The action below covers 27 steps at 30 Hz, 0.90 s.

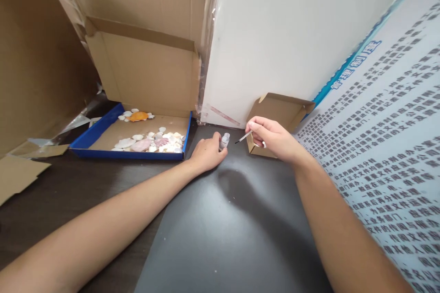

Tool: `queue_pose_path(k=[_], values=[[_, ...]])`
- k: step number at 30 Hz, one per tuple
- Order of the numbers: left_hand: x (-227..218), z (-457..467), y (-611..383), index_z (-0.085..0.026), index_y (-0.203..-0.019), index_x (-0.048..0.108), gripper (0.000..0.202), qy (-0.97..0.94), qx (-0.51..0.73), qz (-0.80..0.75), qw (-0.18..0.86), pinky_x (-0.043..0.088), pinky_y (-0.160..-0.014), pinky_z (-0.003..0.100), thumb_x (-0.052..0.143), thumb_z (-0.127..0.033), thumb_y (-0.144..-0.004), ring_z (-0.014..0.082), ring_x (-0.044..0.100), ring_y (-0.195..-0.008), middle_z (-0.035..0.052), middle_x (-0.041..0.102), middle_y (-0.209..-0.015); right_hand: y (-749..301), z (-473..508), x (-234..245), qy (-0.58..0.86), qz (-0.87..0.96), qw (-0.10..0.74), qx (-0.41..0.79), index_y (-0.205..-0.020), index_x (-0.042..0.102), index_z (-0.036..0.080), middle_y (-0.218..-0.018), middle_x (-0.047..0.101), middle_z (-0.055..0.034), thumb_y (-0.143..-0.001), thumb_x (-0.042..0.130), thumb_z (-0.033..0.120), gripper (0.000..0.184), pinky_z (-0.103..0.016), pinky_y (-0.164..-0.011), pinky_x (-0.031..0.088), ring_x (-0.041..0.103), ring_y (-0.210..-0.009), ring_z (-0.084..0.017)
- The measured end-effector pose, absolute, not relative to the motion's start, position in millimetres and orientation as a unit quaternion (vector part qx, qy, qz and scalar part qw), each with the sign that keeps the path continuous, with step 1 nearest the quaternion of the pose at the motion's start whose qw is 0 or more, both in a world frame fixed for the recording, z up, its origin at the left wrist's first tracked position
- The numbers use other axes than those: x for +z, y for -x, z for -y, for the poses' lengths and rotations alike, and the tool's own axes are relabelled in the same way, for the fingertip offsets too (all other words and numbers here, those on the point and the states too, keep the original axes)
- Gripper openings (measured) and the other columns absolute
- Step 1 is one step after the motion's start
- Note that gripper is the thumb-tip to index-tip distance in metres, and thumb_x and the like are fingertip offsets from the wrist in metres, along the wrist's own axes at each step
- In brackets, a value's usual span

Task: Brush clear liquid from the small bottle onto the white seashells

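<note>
From my end, my left hand [207, 152] has the small bottle [225, 140] gripped on the dark mat [220, 238]; my right hand [270, 136] pinches a thin brush [244, 137] just right of it. Bottle's open, brush out. Shells [154, 142] sit in the blue box [127, 154], left; can't tell how much remains.

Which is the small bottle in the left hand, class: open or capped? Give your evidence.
Open. The small bottle in the left hand shows its bare, uncapped neck at the top.
</note>
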State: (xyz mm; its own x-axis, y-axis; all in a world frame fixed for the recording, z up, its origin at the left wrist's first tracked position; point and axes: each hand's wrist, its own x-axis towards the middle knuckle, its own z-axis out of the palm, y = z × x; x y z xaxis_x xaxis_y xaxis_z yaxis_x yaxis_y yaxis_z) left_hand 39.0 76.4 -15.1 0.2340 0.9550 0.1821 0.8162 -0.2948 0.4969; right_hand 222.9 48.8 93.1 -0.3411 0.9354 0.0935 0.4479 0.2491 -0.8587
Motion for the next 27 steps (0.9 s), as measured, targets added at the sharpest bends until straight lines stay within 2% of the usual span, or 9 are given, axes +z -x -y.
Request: queue_pose_path(k=[4, 7, 9, 12, 18, 27], values=[[-8.3, -48.3, -25.6, -0.018, -0.108, 0.048, 0.024, -0.765, 0.244, -0.575, 0.155, 0.04, -0.07, 0.033, 0.047, -0.032, -0.087, 0.028, 0.062, -0.081, 0.0058, 0.061, -0.077, -216.8, -31.3, 79.3, 0.441, 0.66, 0.428, 0.432, -0.079, 0.052, 0.018, -0.056, 0.031, 0.0061, -0.091, 0.052, 0.045, 0.029, -0.021, -0.048, 0.028, 0.033, -0.049, -0.008], [-7.3, -19.8, -9.4, -0.022, -0.097, 0.049, 0.013, -0.771, 0.252, -0.555, 0.183, 0.039, -0.066, 0.03, 0.044, -0.029, -0.088, 0.021, 0.057, -0.074, 0.0012, 0.057, -0.076, -210.3, -18.2, 51.8, 0.437, 0.608, 0.467, 0.471, -0.077, 0.05, 0.019, -0.054, 0.027, 0.0076, -0.087, 0.054, 0.052, 0.034, -0.022, -0.045, 0.025, 0.03, -0.046, -0.008], [-8.2, -5.2, -0.1, -0.023, -0.09, 0.049, 0.007, -0.77, 0.281, -0.511, 0.26, 0.038, -0.064, 0.028, 0.044, -0.027, -0.087, 0.0169, 0.051, -0.068, -0.0021, 0.052, -0.071, -204.5, -11.1, 33.5, 0.445, 0.582, 0.469, 0.493, -0.077, 0.049, 0.02, -0.053, 0.023, 0.0084, -0.086, 0.054, 0.054, 0.036, -0.022, -0.045, 0.024, 0.027, -0.045, -0.008], [-9.0, 2.7, 7.7, -0.022, -0.087, 0.051, 0.01, -0.765, 0.325, -0.451, 0.327, 0.037, -0.064, 0.026, 0.043, -0.027, -0.089, 0.0144, 0.047, -0.067, -0.0033, 0.049, -0.07, -195.0, -3.6, 15.8, 0.446, 0.583, 0.454, 0.506, -0.075, 0.049, 0.019, -0.054, 0.024, 0.008, -0.086, 0.053, 0.054, 0.037, -0.021, -0.046, 0.025, 0.027, -0.046, -0.008], [-10.8, -6.6, 13.1, -0.022, -0.095, 0.058, 0.017, -0.79, 0.24, -0.458, 0.328, 0.03, -0.058, 0.025, 0.044, -0.022, -0.087, 0.013, 0.041, -0.061, -0.0046, 0.046, -0.065, -188.4, -1.2, 1.9, 0.448, 0.594, 0.436, 0.506, -0.074, 0.049, 0.018, -0.053, 0.025, 0.0082, -0.087, 0.051, 0.055, 0.039, -0.02, -0.046, 0.026, 0.029, -0.047, -0.007], [-12.9, 5.6, 10.7, -0.023, -0.095, 0.055, 0.01, -0.778, 0.236, -0.426, 0.397, 0.031, -0.059, 0.025, 0.047, -0.026, -0.089, 0.0111, 0.04, -0.062, -0.007, 0.045, -0.066, -192.7, -6.5, -8.5, 0.457, 0.561, 0.447, 0.526, -0.073, 0.048, 0.018, -0.053, 0.023, 0.0092, -0.086, 0.052, 0.052, 0.037, -0.019, -0.045, 0.024, 0.027, -0.046, -0.006]])
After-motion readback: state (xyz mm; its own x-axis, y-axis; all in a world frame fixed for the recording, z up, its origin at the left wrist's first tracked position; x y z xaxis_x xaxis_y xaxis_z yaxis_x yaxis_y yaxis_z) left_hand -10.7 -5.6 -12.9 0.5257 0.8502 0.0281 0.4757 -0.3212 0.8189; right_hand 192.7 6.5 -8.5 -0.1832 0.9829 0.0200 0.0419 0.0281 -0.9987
